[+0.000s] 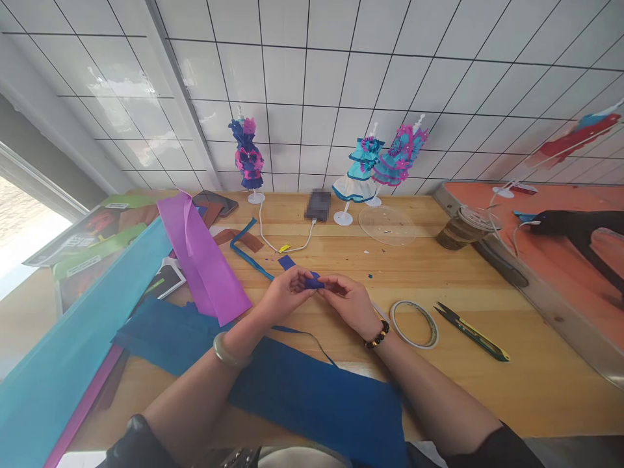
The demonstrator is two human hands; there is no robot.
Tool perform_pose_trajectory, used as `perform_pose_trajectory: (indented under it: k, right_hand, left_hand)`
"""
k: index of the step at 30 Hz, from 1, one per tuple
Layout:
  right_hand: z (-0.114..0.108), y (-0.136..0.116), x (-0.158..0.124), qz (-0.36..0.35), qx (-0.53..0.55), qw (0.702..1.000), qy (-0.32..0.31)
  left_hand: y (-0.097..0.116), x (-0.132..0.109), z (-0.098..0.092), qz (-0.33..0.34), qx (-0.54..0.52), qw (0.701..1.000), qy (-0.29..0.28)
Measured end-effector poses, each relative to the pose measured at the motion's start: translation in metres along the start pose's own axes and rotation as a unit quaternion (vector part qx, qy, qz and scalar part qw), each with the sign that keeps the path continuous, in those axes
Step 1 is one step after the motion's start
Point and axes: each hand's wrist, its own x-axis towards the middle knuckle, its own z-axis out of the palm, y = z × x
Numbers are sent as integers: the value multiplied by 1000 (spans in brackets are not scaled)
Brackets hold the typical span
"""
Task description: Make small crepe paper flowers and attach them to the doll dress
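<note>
Between the fingertips of my left hand (287, 290) and my right hand (350, 300) is a small dark blue piece of crepe paper (314, 281). Both hands pinch it, one from each side, above the wooden table. Just behind my left hand lies a flat blue square (286, 262). A narrow blue strip (248, 257) runs toward that hand from the left. Below my forearms a large dark blue sheet (322, 400) is spread out. To the right of my right wrist rest a roll of tape (414, 324) and a pair of thread snips (472, 331).
Purple (202, 260) and light blue sheets (92, 325) cover the left side. Dress stands (248, 156) line the tiled wall, with a cabled power bank (318, 205) and a clear round lid (387, 225) nearby. A lidded cup (463, 227) stands at right by an orange case (575, 260).
</note>
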Motion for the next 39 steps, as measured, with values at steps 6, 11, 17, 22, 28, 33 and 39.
perform_pose_trajectory:
  k: [6, 11, 17, 22, 28, 33, 39]
  right_hand:
    - [-1, -1, 0, -18, -13, 1000, -3]
    - [-2, -3, 1, -8, -7, 1000, 5]
    - [-1, -5, 1, -4, -10, 1000, 15]
    - [-2, -1, 1, -5, -6, 1000, 12]
    - [-2, -1, 1, 9, -3, 1000, 13]
    - [-3, -2, 2, 16, -1, 1000, 12]
    - [-2, -4, 1, 19, 5, 1000, 14]
  left_hand:
    - [-2, 1, -1, 7, 12, 1000, 0]
    - [-3, 1, -1, 7, 40, 999, 0]
    - [-4, 1, -1, -25, 1, 1000, 7]
    - [-2, 1, -3, -28, 10, 999, 13]
    - [-4, 1, -5, -10, 48, 998, 26]
    - [-7, 2, -4, -13, 29, 999, 26]
    - [-4, 1, -2, -12, 3, 1000, 21]
